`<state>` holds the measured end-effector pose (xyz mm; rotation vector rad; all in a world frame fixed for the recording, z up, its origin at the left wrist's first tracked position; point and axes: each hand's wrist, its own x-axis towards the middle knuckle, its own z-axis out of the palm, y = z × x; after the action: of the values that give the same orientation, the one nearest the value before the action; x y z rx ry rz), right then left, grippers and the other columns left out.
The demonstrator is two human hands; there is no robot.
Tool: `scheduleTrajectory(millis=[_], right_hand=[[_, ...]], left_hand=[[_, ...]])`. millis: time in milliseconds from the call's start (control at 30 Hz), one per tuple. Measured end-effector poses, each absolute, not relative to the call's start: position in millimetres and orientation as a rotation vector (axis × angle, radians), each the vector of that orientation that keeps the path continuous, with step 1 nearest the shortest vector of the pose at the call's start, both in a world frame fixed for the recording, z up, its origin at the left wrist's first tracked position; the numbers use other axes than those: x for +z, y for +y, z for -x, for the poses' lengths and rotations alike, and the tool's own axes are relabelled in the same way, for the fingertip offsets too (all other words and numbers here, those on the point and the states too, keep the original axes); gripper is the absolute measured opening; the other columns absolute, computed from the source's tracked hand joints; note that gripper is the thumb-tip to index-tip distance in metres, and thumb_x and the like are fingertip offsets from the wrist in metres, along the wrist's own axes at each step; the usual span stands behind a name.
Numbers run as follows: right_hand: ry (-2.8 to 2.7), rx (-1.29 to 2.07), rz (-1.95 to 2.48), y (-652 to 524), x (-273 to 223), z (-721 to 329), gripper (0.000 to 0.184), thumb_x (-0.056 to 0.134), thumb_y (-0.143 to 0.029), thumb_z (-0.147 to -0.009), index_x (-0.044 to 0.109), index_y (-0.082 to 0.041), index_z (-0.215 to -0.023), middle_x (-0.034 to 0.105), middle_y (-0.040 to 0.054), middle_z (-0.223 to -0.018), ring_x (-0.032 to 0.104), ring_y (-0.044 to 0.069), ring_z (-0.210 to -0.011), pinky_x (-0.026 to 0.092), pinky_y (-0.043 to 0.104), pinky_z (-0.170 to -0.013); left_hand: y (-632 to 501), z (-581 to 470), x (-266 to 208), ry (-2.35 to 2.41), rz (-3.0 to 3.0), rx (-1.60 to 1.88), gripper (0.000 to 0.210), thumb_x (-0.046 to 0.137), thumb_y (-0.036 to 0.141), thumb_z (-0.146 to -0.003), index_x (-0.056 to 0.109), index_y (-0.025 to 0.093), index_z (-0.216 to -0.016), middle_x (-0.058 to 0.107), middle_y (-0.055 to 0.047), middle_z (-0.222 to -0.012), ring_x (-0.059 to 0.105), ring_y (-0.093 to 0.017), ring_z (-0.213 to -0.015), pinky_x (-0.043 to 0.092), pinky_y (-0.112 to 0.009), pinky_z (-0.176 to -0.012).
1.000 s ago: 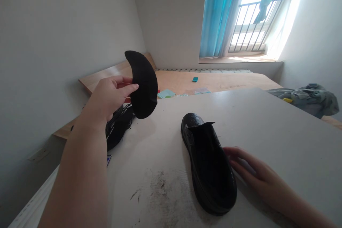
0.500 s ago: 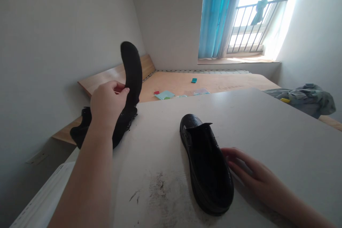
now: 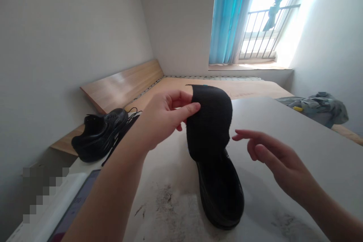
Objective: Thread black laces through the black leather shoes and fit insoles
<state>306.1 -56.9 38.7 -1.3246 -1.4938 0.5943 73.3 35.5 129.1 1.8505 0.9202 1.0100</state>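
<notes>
My left hand [image 3: 167, 115] pinches a black ribbed insole [image 3: 211, 117] by its left edge, thumb in front. The insole is raised and curved, and it hides the front part of a black shoe [image 3: 221, 200] on the table. Only the shoe's open heel half shows below it; I cannot tell if the two touch. Just right of the insole hovers my right hand [image 3: 275, 155], open, its index finger stretched towards the insole and nothing in it. A second black shoe [image 3: 99, 136] stands beyond my left forearm, with dark laces [image 3: 133, 112] close by.
The white table [image 3: 283, 128] bears dark smudges [image 3: 166, 200] near its front. Partly behind my left forearm lies a device with a screen [image 3: 76, 200]. A wooden board [image 3: 121, 87] slants along the left wall. Greyish cloth [image 3: 320, 107] is heaped at the right.
My left hand has brought the insole right, from near the second shoe to above the shoe in front. My right hand has left that shoe's side and risen.
</notes>
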Motion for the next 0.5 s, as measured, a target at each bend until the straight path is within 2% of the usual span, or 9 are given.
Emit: scheduleTrajectory(millis=[33,100,167,200,367,500], right_hand=[[-1.508,0.644,1.267,-52.9,48.5,-300.1,0.040,0.057,-0.055,-0.083,0.067,-0.026,-0.108,0.065,0.0048,-0.077,0.051,0.013,-0.057,0.048,0.026,-0.054],[-1.484,0.773,1.158,-42.7,62.9,-287.4,0.034,0.065,-0.054,-0.077,0.069,-0.025,-0.095,0.052,-0.0006,-0.056,0.038,0.009,-0.046,0.036,0.021,-0.040],[-1.382,0.874,1.091,-30.4,68.8,-277.0,0.029,0.071,-0.051,-0.072,0.066,-0.022,-0.076,0.042,-0.0037,-0.049,0.030,0.006,-0.041,0.024,0.019,-0.035],[-1.320,0.912,1.070,-24.2,68.8,-273.7,0.030,0.072,-0.049,-0.072,0.063,-0.020,-0.071,0.040,-0.0044,-0.049,0.030,0.005,-0.041,0.022,0.019,-0.035],[-1.003,1.067,0.972,-3.7,53.4,-276.8,0.031,0.070,-0.043,-0.077,0.054,-0.017,-0.071,0.042,-0.0057,-0.053,0.033,0.003,-0.042,0.022,0.019,-0.039],[-0.873,1.186,0.985,-4.2,43.9,-282.1,0.033,0.072,-0.045,-0.075,0.054,-0.016,-0.075,0.044,-0.0051,-0.056,0.034,0.003,-0.043,0.024,0.018,-0.039]], left_hand=[[32.2,-78.2,127.2,0.885,-1.866,0.984,0.021,0.068,0.036,-0.074,0.064,0.016,-0.080,0.063,0.000,-0.075,0.056,-0.010,-0.058,0.043,-0.018,-0.043],[28.6,-85.3,123.2,0.845,-1.883,0.964,0.021,0.067,0.036,-0.076,0.063,0.017,-0.081,0.064,0.000,-0.077,0.056,-0.010,-0.059,0.043,-0.018,-0.043],[28.4,-87.5,120.3,0.829,-1.911,0.939,0.022,0.065,0.038,-0.078,0.064,0.017,-0.085,0.065,-0.001,-0.079,0.056,-0.010,-0.061,0.043,-0.019,-0.045],[29.3,-86.7,119.5,0.821,-1.940,0.896,0.024,0.063,0.040,-0.080,0.066,0.018,-0.087,0.065,-0.001,-0.080,0.056,-0.011,-0.062,0.044,-0.019,-0.047],[38.1,-76.3,118.3,0.955,-2.183,0.548,0.034,0.058,0.053,-0.080,0.071,0.023,-0.091,0.070,-0.002,-0.083,0.062,-0.017,-0.073,0.047,-0.027,-0.059],[41.8,-78.0,113.3,1.108,-2.297,0.434,0.023,0.060,0.043,-0.078,0.072,0.024,-0.081,0.071,-0.001,-0.079,0.063,-0.018,-0.072,0.045,-0.029,-0.062]])
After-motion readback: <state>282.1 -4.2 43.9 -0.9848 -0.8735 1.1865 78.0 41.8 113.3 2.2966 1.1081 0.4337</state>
